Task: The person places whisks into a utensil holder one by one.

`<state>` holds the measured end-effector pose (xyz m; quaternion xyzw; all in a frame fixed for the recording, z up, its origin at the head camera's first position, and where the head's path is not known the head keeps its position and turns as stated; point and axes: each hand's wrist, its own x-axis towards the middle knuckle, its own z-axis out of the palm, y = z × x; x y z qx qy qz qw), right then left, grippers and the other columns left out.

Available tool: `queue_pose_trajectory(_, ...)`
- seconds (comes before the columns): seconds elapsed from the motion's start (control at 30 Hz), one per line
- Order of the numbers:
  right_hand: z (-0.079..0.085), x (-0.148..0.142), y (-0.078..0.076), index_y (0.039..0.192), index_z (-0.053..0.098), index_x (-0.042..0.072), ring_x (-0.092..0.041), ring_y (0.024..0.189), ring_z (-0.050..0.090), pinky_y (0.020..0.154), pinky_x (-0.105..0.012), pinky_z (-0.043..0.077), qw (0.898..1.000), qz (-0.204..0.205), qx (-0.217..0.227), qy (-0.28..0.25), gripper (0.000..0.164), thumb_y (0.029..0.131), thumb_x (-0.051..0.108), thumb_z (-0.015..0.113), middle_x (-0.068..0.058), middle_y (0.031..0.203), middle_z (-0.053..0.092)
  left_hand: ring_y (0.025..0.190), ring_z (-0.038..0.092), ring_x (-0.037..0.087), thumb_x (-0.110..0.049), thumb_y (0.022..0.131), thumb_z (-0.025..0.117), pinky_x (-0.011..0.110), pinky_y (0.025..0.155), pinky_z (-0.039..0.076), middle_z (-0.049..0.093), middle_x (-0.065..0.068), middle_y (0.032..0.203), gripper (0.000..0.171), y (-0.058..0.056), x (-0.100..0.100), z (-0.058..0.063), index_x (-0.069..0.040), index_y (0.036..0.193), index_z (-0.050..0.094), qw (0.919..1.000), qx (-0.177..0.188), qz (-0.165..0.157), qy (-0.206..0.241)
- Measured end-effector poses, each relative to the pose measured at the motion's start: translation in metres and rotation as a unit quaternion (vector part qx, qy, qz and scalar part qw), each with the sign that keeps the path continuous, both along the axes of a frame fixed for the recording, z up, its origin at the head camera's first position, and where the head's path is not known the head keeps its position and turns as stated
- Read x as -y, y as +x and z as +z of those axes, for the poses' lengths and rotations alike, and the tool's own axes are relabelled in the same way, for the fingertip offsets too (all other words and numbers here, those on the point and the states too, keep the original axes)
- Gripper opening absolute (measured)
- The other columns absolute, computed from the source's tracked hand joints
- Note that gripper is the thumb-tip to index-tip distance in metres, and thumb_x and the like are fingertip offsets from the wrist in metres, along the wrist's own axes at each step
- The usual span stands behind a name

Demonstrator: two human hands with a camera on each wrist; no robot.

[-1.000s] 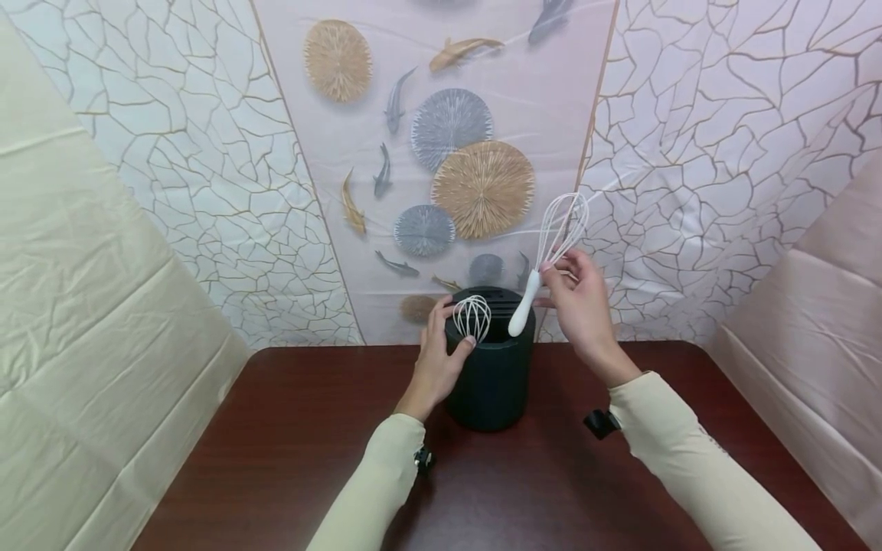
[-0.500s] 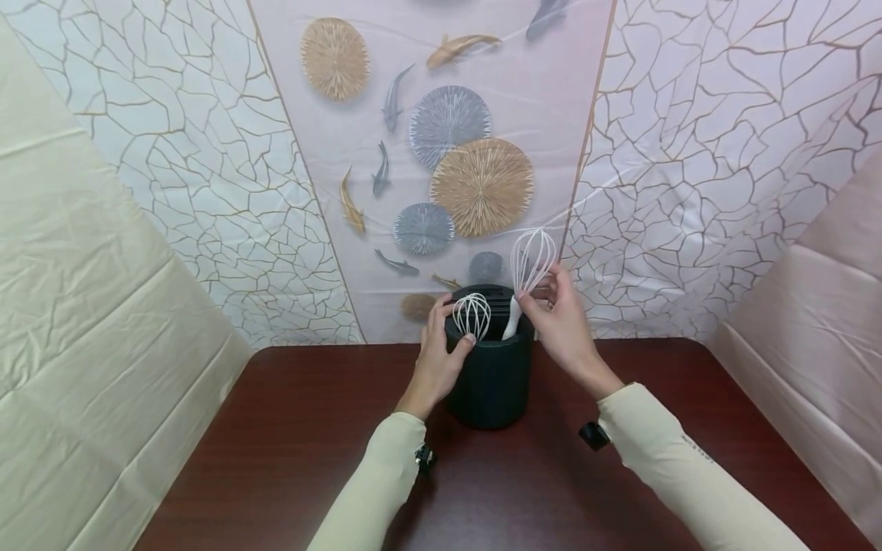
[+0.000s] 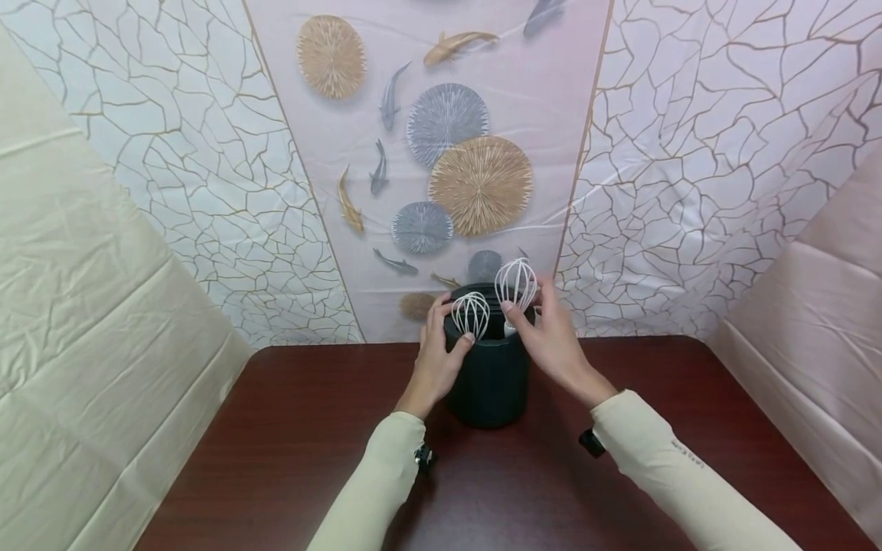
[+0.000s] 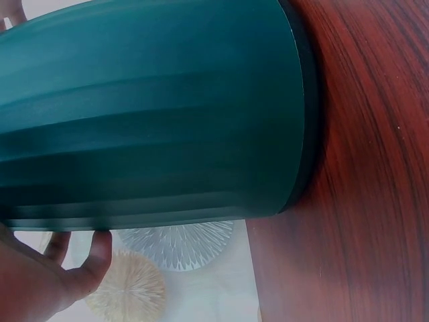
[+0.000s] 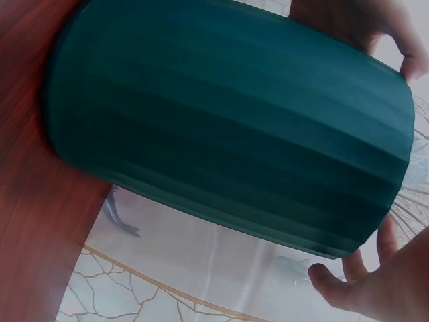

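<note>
A dark green utensil holder (image 3: 488,386) with a round, faceted wall stands upright on the table. My left hand (image 3: 441,356) grips its left rim, thumb over the near edge and fingers along the far side. Beside that thumb, the wire head of one whisk (image 3: 472,315) pokes up out of the opening. With my right hand (image 3: 551,344) I pinch a second whisk (image 3: 517,283) at the base of its wires, over the right part of the opening. Most of its white handle is down inside the holder, hidden by the wall. In the right wrist view, fingers (image 5: 328,285) show near the holder's rim.
The dark red-brown wooden table (image 3: 296,451) runs under both forearms. Close behind the holder hangs a backdrop cloth (image 3: 455,184) printed with fish and round leaves. Pale cloth walls (image 3: 117,344) slope up at both sides.
My right hand has moved left and down, lowering the second whisk from above the rim until its handle is mostly inside the holder. The left hand has stayed on the rim.
</note>
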<state>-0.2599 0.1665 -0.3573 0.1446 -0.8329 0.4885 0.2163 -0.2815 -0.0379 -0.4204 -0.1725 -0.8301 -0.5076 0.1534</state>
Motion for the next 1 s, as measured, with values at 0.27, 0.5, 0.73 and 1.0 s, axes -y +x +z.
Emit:
queue_pose_trajectory(0.27,-0.003,0.000,0.000,0.163,0.027,0.018,-0.039,0.106,0.064,0.105,-0.059,0.046,0.999,-0.023,-0.030,-0.003,0.075,0.103,0.029,0.070,-0.025,0.119,0.064,0.154,0.027,0.031,-0.042,0.099,0.057,0.079,0.107,0.032,0.022,-0.013,0.172,0.059,-0.001,0.000,0.000,-0.026,0.153,0.041,1.0000,0.000,0.000,0.001)
queue_pose_trajectory(0.5,-0.002,0.004,0.001,0.150,0.033,0.008,-0.044,0.119,0.062,0.102,-0.057,0.046,0.998,-0.022,-0.044,-0.041,0.071,0.098,0.024,0.078,-0.026,0.120,0.064,0.153,0.027,0.031,-0.039,0.099,0.058,0.079,0.106,0.032,0.022,-0.014,0.172,0.058,0.000,0.001,-0.002,-0.027,0.153,0.041,0.9999,0.006,0.008,0.005)
queue_pose_trajectory(0.73,-0.002,0.005,0.002,0.142,0.033,0.001,-0.047,0.121,0.060,0.106,-0.060,0.045,0.997,-0.028,-0.065,-0.039,0.071,0.094,0.018,0.082,-0.029,0.130,0.060,0.154,0.026,0.034,-0.039,0.101,0.057,0.076,0.109,0.033,0.021,-0.009,0.173,0.057,-0.003,-0.001,-0.002,-0.024,0.154,0.040,1.0000,-0.002,-0.003,-0.003)
queue_pose_trajectory(1.0,-0.013,0.009,0.003,0.148,0.032,0.005,-0.047,0.120,0.060,0.105,-0.063,0.044,0.992,-0.022,-0.115,0.041,0.079,0.091,0.015,0.085,-0.028,0.127,0.060,0.153,0.026,0.035,-0.043,0.103,0.057,0.075,0.110,0.033,0.020,-0.007,0.174,0.058,0.000,0.001,0.000,-0.022,0.154,0.039,1.0000,-0.003,-0.004,-0.003)
